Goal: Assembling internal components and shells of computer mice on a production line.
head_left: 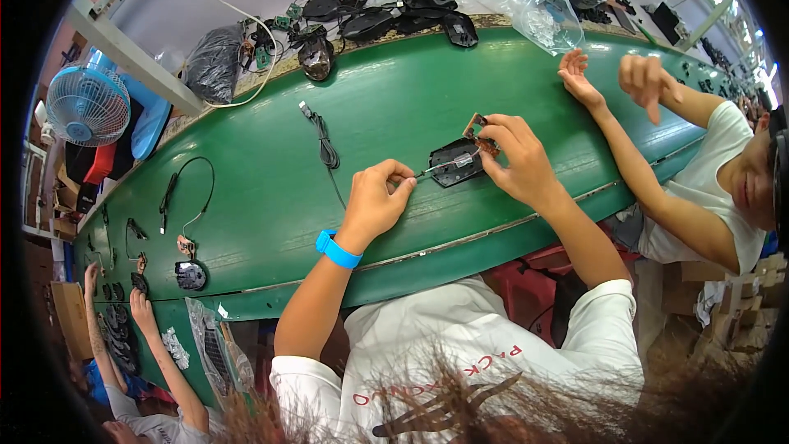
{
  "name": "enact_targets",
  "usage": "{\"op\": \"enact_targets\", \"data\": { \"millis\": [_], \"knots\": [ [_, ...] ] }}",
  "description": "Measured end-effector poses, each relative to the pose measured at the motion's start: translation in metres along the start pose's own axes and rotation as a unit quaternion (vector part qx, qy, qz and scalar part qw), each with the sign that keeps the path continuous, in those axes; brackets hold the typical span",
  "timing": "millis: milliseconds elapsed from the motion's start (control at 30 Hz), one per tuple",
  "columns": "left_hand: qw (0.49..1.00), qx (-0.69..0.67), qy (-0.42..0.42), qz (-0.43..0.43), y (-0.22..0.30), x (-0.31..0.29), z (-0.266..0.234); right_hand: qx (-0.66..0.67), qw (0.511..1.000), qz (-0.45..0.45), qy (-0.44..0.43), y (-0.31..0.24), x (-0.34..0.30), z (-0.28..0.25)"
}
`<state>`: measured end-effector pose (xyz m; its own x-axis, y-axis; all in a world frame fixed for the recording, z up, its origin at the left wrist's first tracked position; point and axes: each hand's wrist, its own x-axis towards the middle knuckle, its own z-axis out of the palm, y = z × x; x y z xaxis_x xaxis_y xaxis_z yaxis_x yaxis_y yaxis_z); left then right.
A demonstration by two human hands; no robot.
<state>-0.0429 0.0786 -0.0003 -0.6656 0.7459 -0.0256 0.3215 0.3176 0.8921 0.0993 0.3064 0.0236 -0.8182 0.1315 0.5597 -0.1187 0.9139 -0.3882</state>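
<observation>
On the green work surface in front of me lies a black computer-mouse base, its inside facing up. My left hand, with a blue band on the wrist, pinches a thin dark cable at the base's left end. Between the fingertips of my right hand a small brown circuit board is held tilted over the base's right end. Thin wires run across the base between the cable and the board. Farther off, a bundled black USB cable stretches down toward my left hand.
Another mouse base with a cabled board lies to the left. Black mouse shells and clear plastic bags line the far ledge. Co-workers' hands are at the right and far left. A blue fan stands at left.
</observation>
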Motion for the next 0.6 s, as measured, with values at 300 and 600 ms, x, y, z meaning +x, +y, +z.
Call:
{"op": "enact_targets", "data": {
  "millis": [300,600],
  "knots": [
    [0.982,0.116,0.059,0.137,-0.011,0.011,0.024,-0.05,0.998,-0.024,0.023,-0.008,-0.01,-0.006],
    [0.98,0.142,0.044,0.13,-0.009,0.016,0.03,-0.051,0.998,-0.012,0.017,-0.011,-0.013,-0.008]
  ]
}}
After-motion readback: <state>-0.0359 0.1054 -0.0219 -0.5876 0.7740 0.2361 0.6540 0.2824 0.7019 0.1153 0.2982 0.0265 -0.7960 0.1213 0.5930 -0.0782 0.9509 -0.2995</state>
